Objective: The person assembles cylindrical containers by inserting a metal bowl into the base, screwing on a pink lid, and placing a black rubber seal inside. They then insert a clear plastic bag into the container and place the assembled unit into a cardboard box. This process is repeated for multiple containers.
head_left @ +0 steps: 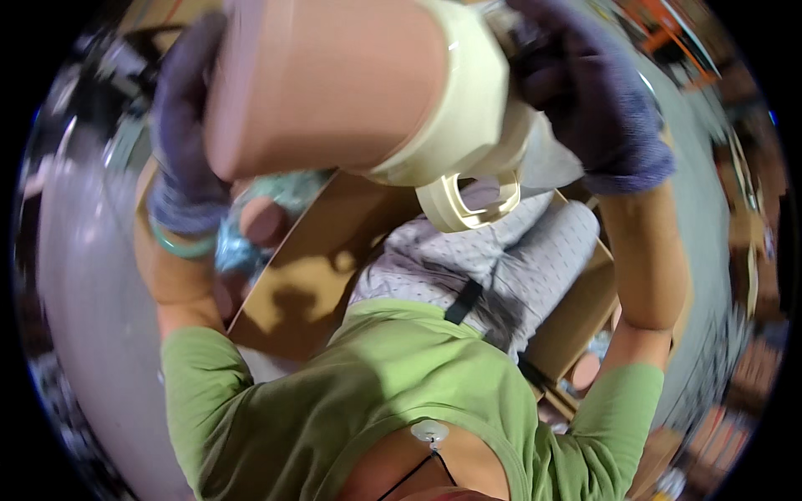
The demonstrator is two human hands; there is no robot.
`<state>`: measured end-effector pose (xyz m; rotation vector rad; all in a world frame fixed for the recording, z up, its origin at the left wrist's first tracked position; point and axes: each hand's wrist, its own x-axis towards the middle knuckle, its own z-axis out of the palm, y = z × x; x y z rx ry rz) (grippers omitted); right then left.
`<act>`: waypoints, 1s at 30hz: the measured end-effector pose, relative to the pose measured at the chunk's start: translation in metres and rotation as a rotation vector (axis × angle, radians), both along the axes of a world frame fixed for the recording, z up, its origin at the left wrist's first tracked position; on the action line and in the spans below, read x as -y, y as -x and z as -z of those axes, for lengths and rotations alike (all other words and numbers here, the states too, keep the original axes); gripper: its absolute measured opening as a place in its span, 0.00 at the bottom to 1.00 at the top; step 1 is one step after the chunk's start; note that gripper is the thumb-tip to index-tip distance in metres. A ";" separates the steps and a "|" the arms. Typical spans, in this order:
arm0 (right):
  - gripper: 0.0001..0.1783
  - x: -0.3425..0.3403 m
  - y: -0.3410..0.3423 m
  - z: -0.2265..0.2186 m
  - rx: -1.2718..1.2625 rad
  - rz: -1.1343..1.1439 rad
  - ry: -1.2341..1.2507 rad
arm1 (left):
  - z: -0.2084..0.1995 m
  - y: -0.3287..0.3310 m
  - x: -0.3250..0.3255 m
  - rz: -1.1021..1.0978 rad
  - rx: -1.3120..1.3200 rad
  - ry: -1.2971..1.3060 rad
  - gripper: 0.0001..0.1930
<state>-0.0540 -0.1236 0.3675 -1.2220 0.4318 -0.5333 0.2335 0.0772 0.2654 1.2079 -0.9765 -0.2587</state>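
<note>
A large pink bottle (pixel 334 88) is held up sideways, close to the camera. Its cream lid (pixel 472 83) faces right, and a cream loop handle (pixel 447 204) hangs below it. My left hand (pixel 185 117), in a purple-grey glove, is wrapped round the base end. At the lid end, my right hand (pixel 597 104) is closed in a matching glove; its fingertips are dark and partly hidden. A thin whitish piece (pixel 555 159) shows under that hand, beside the lid; I cannot tell what it is.
Below the bottle stands an open cardboard box (pixel 280 309) beside my legs. Left of it lie bluish plastic wrapping (pixel 238 238) and a round pink piece (pixel 263 221). Another pink round piece (pixel 585 370) is at lower right. Stacked cartons (pixel 760 371) line the right; an orange frame (pixel 668 37) stands far right.
</note>
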 end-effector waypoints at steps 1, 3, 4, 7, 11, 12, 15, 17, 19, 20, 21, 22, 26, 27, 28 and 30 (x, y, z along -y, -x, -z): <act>0.12 -0.003 -0.016 -0.005 0.084 -0.028 -0.059 | -0.023 -0.008 -0.008 -0.024 0.109 0.003 0.25; 0.10 -0.015 -0.046 -0.009 0.217 -0.069 -0.106 | -0.069 -0.016 -0.031 -0.069 0.320 -0.006 0.23; 0.07 -0.022 -0.060 -0.006 0.258 -0.060 -0.087 | -0.085 -0.017 -0.039 -0.071 0.416 -0.003 0.23; 0.06 -0.019 -0.120 0.018 0.375 -0.333 -0.312 | -0.143 -0.001 -0.076 -0.081 0.769 -0.075 0.21; 0.06 -0.028 -0.166 0.087 0.319 -0.346 -0.360 | -0.149 0.025 -0.062 -0.104 -0.022 -0.276 0.20; 0.07 -0.038 -0.172 0.104 0.261 -0.264 -0.316 | -0.148 0.030 -0.052 -0.173 -0.156 -0.377 0.22; 0.06 -0.045 -0.175 0.143 0.090 -0.296 -0.734 | -0.070 -0.051 -0.077 -0.087 0.272 -0.595 0.21; 0.04 -0.037 -0.177 0.187 0.032 -0.294 -0.798 | -0.038 -0.064 -0.065 -0.066 0.962 -0.627 0.18; 0.04 -0.036 -0.178 0.192 0.021 -0.340 -0.665 | -0.017 -0.075 -0.054 -0.141 0.624 -0.522 0.18; 0.04 -0.031 -0.181 0.198 0.037 -0.348 -0.500 | -0.011 -0.085 -0.043 -0.047 0.391 -0.509 0.18; 0.05 -0.028 -0.186 0.206 0.057 -0.360 -0.340 | -0.009 -0.095 -0.033 0.042 0.161 -0.497 0.18; 0.05 -0.028 -0.186 0.215 0.049 -0.345 -0.313 | -0.009 -0.099 -0.025 0.126 -0.068 -0.479 0.19; 0.09 -0.042 -0.169 0.246 -0.184 -0.215 -0.562 | 0.005 -0.087 0.029 0.252 0.068 -0.832 0.21; 0.09 -0.040 -0.160 0.266 -0.202 -0.234 -0.580 | 0.025 -0.091 0.041 0.321 0.117 -0.860 0.23; 0.08 -0.047 -0.151 0.275 -0.255 -0.201 -0.599 | 0.040 -0.083 0.045 0.313 0.067 -0.888 0.23; 0.06 -0.061 -0.140 0.279 -0.359 -0.126 -0.576 | 0.071 -0.078 0.051 0.408 0.016 -0.970 0.23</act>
